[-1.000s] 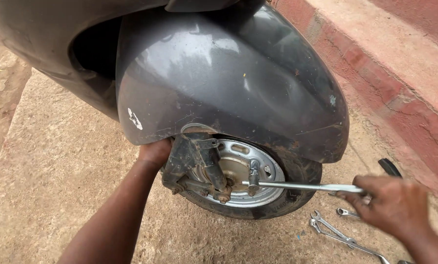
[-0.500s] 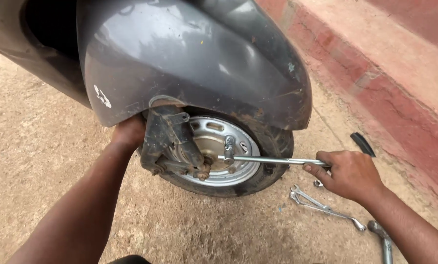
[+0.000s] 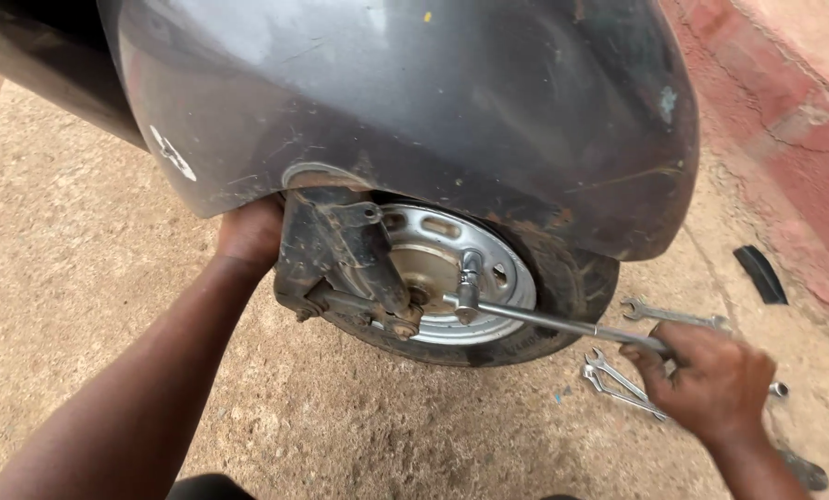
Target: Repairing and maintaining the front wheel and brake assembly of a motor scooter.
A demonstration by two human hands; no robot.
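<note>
Wrench (image 3: 544, 319): a long, slim bar of bright steel, laid nearly level, its socket end set on a nut at the wheel (image 3: 451, 278) hub and its handle end held at 3 o'clock from the hub. Right hand (image 3: 710, 380): closed round the handle end, fingers curled over the bar; the socket lies well apart from the grip, at 9 o'clock from it. Left hand (image 3: 248, 231): pressed against the wheel's edge at 9 o'clock from the hub, partly hidden under the mudguard (image 3: 414, 111); whether the fingers are spread or curled cannot be told. Wheel: a silver pressed-steel rim with slots, dusty, ringed by a worn black rubber tyre (image 3: 572, 287). Bracket (image 3: 340, 259): dark, greasy metal, fixed over the rim's left part. Mudguard: grey, rounded, scuffed and mud-stained, covering the wheel's upper half. Spanners (image 3: 618, 380): open-ended, bright steel, lying on the ground just beside the right hand, one more at 12 o'clock from it. Ground (image 3: 81, 278): rough, sandy concrete. Kerb (image 3: 803, 157): red, coarse, at 2 o'clock from the wheel.
</note>
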